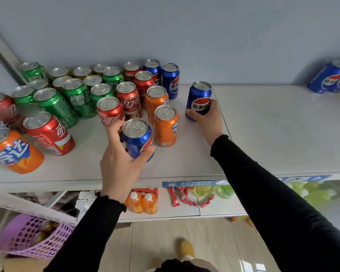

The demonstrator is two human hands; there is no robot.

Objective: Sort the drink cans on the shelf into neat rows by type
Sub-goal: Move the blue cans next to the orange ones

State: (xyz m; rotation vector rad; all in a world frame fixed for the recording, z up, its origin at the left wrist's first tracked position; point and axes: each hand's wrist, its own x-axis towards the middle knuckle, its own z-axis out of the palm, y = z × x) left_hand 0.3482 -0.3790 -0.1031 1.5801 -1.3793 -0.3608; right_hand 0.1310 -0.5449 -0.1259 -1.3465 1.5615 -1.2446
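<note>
Mixed cans stand on the white shelf (185, 163). My left hand (119, 163) grips a blue Pepsi can (138, 140) near the front edge. My right hand (210, 116) holds a second blue Pepsi can (199, 99), which stands apart at the right of the cluster. Two orange cans (165, 127) stand between the held cans. Red cola cans (127, 97) fill the middle, green cans (77, 97) the left, and two more blue cans (169, 79) stand at the back. At the far left a red can (51, 134) and an orange can (12, 152) stand by the edge.
Two blue cans (332, 79) sit at the shelf's far right, with bare shelf between them and the cluster. The lower shelf holds orange bottles (142, 202), red snack packets (192, 197) and green packs (312, 193). A purple mesh basket (33, 238) stands at the lower left.
</note>
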